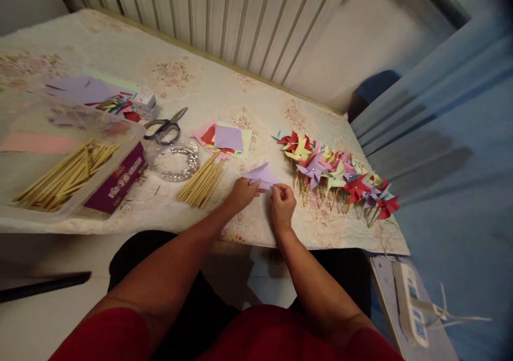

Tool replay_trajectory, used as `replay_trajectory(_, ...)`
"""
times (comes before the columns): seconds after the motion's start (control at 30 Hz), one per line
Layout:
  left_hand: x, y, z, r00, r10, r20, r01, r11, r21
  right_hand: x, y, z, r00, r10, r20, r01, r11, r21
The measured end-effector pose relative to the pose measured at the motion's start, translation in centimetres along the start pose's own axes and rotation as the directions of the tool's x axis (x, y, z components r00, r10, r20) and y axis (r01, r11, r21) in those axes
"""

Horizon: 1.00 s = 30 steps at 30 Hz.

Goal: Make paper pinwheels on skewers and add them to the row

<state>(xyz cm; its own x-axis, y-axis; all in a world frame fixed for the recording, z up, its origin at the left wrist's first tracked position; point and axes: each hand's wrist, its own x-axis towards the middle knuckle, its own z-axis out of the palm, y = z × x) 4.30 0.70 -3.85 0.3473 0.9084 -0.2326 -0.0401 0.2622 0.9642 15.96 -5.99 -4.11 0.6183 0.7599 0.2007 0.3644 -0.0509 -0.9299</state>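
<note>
A lilac paper square [262, 176], partly folded, lies near the table's front edge. My left hand [241, 193] pinches its left side. My right hand [282, 205] is closed on its right corner. Left of my hands lies a loose bundle of wooden sticks [201, 181]. Behind them sits a stack of coloured paper squares [224, 139]. To the right lies a long heap of finished paper pinwheels [336, 175] on sticks.
Scissors [164, 127] and a clear round dish of pins [176, 161] lie left of the paper stack. A clear plastic box [120, 136] with more sticks stands at the left. A power strip [409, 302] rests on a stool at lower right.
</note>
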Motion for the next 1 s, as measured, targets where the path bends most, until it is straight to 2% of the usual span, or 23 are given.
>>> replay_trajectory(0.07, -0.3, 0.6, -0.1, 0.997, -0.039, 0.060, 0.042, 0.998, -0.053, 1.0, 0.0, -1.3, 0.992, -0.040, -0.121, 0.036, 0.999, -0.037)
replay_trajectory(0.1, -0.5, 0.9, -0.1, 0.995, -0.050, 0.086, 0.056, 0.996, -0.068, 1.8, -0.1, -2.0, 0.992, -0.039, -0.121, 0.034, 0.998, -0.047)
replay_trajectory(0.17, -0.9, 1.4, -0.3, 0.987, -0.072, 0.140, 0.084, 0.993, -0.082, 3.5, -0.5, -3.2, 1.000, 0.001, -0.013, -0.001, 0.999, -0.044)
replay_trajectory(0.23, -1.2, 1.7, -0.4, 0.974, -0.097, 0.206, 0.115, 0.990, -0.079, 4.9, -1.1, -3.9, 0.974, 0.117, 0.196, -0.123, 0.992, 0.020)
replay_trajectory(0.3, -1.5, 1.8, -0.5, 0.956, -0.117, 0.269, 0.139, 0.988, -0.065, 5.7, -1.8, -4.1, 0.876, 0.218, 0.429, -0.270, 0.961, 0.063)
replay_trajectory(0.37, -1.7, 1.8, -0.5, 0.941, -0.125, 0.313, 0.146, 0.988, -0.045, 5.8, -2.4, -3.9, 0.760, 0.259, 0.596, -0.368, 0.927, 0.067)
replay_trajectory(0.43, -1.9, 1.7, -0.4, 0.932, -0.131, 0.337, 0.150, 0.988, -0.030, 5.5, -3.0, -3.6, 0.676, 0.276, 0.683, -0.427, 0.903, 0.057)
replay_trajectory(0.53, -1.9, 1.5, -0.5, 0.925, -0.143, 0.353, 0.160, 0.987, -0.019, 5.1, -3.4, -3.0, 0.619, 0.305, 0.723, -0.483, 0.875, 0.044)
replay_trajectory(0.67, -1.8, 1.4, -0.7, 0.920, -0.144, 0.365, 0.158, 0.987, -0.007, 5.1, -3.4, -2.6, 0.602, 0.303, 0.739, -0.499, 0.865, 0.051)
replay_trajectory(0.83, -2.0, 1.9, -0.9, 0.927, -0.130, 0.351, 0.136, 0.991, 0.009, 5.4, -3.3, -2.5, 0.668, 0.296, 0.683, -0.468, 0.881, 0.076)
replay_trajectory(1.0, -2.0, 2.1, -0.8, 0.936, -0.152, 0.317, 0.146, 0.988, 0.043, 5.5, -3.0, -2.4, 0.674, 0.300, 0.676, -0.454, 0.889, 0.059)
